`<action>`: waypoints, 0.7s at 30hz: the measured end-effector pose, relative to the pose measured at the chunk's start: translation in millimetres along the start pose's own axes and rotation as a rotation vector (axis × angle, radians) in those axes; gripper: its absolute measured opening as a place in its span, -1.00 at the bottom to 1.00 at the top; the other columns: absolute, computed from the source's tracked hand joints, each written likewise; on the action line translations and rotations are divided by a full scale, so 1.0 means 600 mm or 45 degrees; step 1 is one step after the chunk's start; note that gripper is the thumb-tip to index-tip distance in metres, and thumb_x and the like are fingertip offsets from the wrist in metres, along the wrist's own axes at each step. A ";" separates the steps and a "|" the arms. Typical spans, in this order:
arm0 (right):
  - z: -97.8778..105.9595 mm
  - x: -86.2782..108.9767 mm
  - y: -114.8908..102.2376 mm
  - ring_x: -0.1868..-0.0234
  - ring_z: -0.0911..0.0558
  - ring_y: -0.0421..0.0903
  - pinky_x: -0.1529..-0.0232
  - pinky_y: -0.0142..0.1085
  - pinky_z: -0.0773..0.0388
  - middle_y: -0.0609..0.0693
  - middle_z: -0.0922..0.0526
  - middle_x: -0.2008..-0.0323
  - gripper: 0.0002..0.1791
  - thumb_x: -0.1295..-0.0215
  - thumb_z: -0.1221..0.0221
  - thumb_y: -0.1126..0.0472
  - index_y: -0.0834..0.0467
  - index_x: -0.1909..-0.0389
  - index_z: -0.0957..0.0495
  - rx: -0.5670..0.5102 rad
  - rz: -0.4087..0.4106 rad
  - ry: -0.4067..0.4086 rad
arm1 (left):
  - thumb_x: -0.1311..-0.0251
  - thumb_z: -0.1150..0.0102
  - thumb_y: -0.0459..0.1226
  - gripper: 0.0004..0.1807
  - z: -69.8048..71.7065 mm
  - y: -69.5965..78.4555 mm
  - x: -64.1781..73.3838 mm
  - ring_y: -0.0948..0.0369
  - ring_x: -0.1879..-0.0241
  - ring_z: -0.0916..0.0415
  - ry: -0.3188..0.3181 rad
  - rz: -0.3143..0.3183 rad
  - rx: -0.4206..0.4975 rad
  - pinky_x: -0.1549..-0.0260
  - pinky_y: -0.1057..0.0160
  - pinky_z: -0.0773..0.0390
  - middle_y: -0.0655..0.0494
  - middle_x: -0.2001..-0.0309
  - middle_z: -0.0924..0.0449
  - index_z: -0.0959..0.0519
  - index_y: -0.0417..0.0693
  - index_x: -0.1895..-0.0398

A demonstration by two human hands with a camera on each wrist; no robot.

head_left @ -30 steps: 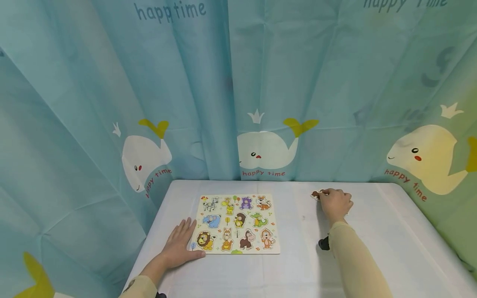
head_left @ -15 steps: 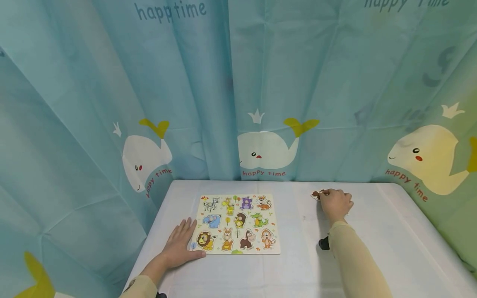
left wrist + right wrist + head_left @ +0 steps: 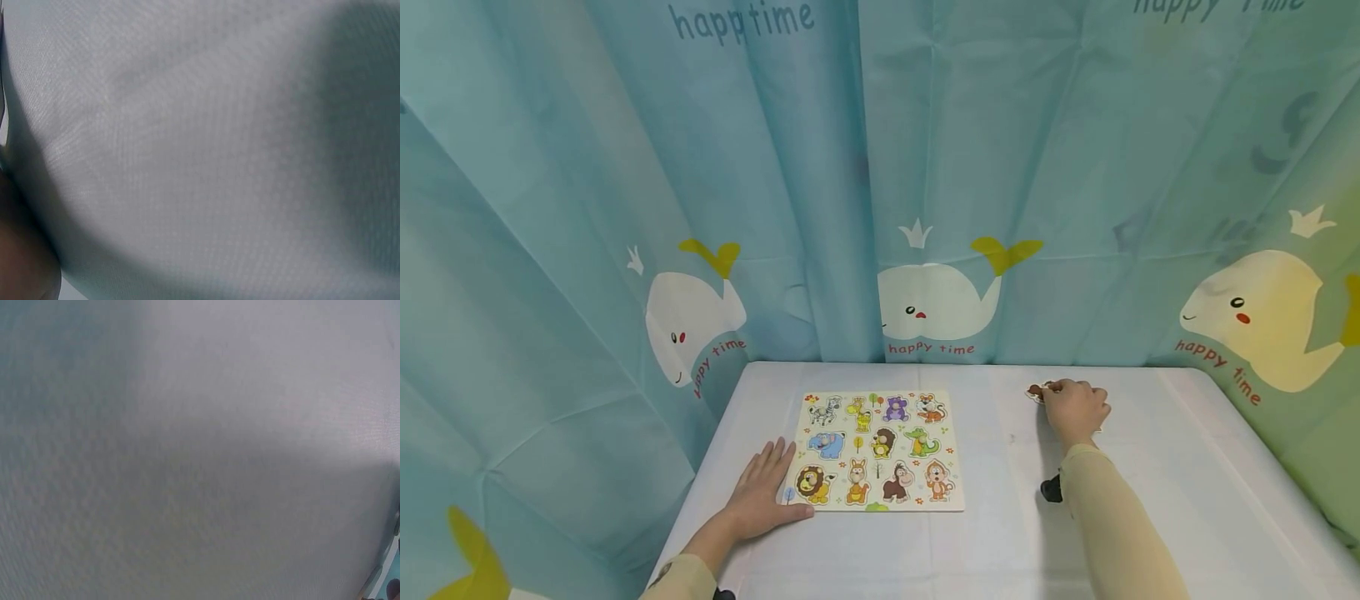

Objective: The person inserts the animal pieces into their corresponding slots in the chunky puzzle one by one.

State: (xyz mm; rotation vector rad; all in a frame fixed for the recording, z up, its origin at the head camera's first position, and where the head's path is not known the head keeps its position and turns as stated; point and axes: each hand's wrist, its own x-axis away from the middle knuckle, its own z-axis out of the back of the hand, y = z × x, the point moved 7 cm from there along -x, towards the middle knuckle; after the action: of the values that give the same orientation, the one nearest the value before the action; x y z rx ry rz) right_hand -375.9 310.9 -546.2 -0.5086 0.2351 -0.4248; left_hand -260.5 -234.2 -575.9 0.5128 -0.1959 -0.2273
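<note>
In the head view a flat animal puzzle board (image 3: 957, 492) lies on the table, printed with a zebra, giraffe, elephant, lion and several other animals. My left hand (image 3: 760, 496) rests flat by its lower left corner, fingers spread along the left edge and thumb at the front edge. Well to the right of the board, my right hand (image 3: 1077, 411) has curled fingers at a small brown puzzle piece (image 3: 1035, 392) with a pale border. The hand covers most of that piece. The left wrist view catches only a blurred bit of hand at its lower left.
White cloth covers the table (image 3: 992, 542). Behind it hangs a blue curtain (image 3: 820, 208) with whale prints, close to the back edge. A dark object (image 3: 1052, 490) shows beside the right sleeve. Both wrist views are mostly blurred pale cloth.
</note>
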 end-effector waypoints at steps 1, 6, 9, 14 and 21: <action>0.001 0.000 -0.001 -0.06 -0.36 0.41 -0.07 0.31 -0.26 0.41 -0.60 0.06 -0.67 -0.39 -0.15 0.15 0.33 0.07 -0.69 0.001 -0.001 0.000 | 0.03 -0.37 0.37 0.34 0.000 0.000 0.000 -0.24 -0.59 0.31 0.001 0.001 -0.003 -0.52 -0.22 0.29 -0.28 -0.62 0.16 -0.01 -0.24 -0.63; 0.002 -0.002 0.000 -0.05 -0.36 0.41 -0.07 0.31 -0.26 0.41 -0.60 0.06 -0.66 -0.39 -0.14 0.14 0.32 0.06 -0.69 0.007 -0.008 -0.003 | 0.04 -0.38 0.36 0.34 0.000 0.000 0.000 -0.25 -0.59 0.31 0.020 -0.018 0.025 -0.52 -0.23 0.30 -0.31 -0.61 0.15 -0.03 -0.25 -0.62; 0.001 -0.003 -0.001 -0.04 -0.37 0.41 -0.07 0.31 -0.27 0.41 -0.60 0.06 -0.66 -0.39 -0.15 0.13 0.32 0.07 -0.68 0.015 -0.001 0.002 | 0.04 -0.36 0.39 0.35 0.000 -0.001 0.000 -0.25 -0.59 0.31 0.017 -0.020 0.023 -0.52 -0.23 0.31 -0.31 -0.61 0.16 -0.02 -0.25 -0.62; -0.002 -0.004 -0.003 -0.03 -0.37 0.40 -0.06 0.30 -0.28 0.40 -0.60 0.09 -0.68 -0.41 -0.15 0.14 0.33 0.10 -0.67 0.027 0.009 0.009 | 0.03 -0.33 0.41 0.35 -0.002 -0.004 0.000 -0.22 -0.59 0.32 0.015 -0.011 0.010 -0.53 -0.20 0.34 -0.29 -0.62 0.17 0.00 -0.22 -0.63; -0.002 -0.005 -0.003 -0.02 -0.38 0.41 -0.04 0.29 -0.29 0.41 -0.60 0.10 -0.67 -0.42 -0.14 0.14 0.34 0.09 -0.67 0.056 0.008 0.001 | 0.01 -0.35 0.38 0.34 -0.001 -0.001 -0.001 -0.25 -0.59 0.34 0.003 -0.015 0.032 -0.52 -0.25 0.34 -0.32 -0.61 0.18 0.00 -0.24 -0.63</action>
State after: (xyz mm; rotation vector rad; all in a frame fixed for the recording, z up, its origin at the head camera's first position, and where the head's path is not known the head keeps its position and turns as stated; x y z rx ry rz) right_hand -379.8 310.1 -546.0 -0.4646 0.2275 -0.4232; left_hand -260.9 -234.1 -576.6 0.5392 -0.1934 -0.2360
